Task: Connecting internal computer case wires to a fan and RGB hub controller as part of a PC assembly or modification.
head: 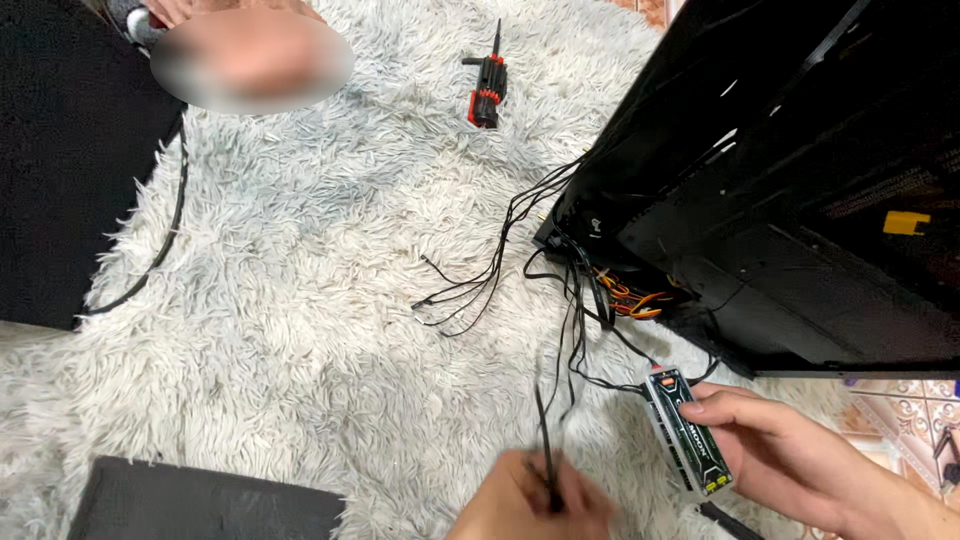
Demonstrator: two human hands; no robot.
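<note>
- The right hand [790, 455] gripped a slim, green-and-black boxed module [688, 430] by its long sides, fingers curled around it.
- The left hand [530, 500] was pinched shut on a thin black cable [543, 430] rising from the fist.
- Handling it well probably called for keeping that cable slack and untwisted, since more black wires [480, 280] trailed from the black computer case [780, 180] just above.
- The case's lower edge and orange leads [630, 300] crowded the right side.
- The shaggy grey rug [300, 300] lay open to the left, with a red-and-black multi-bit screwdriver [488, 85] well apart.
</note>
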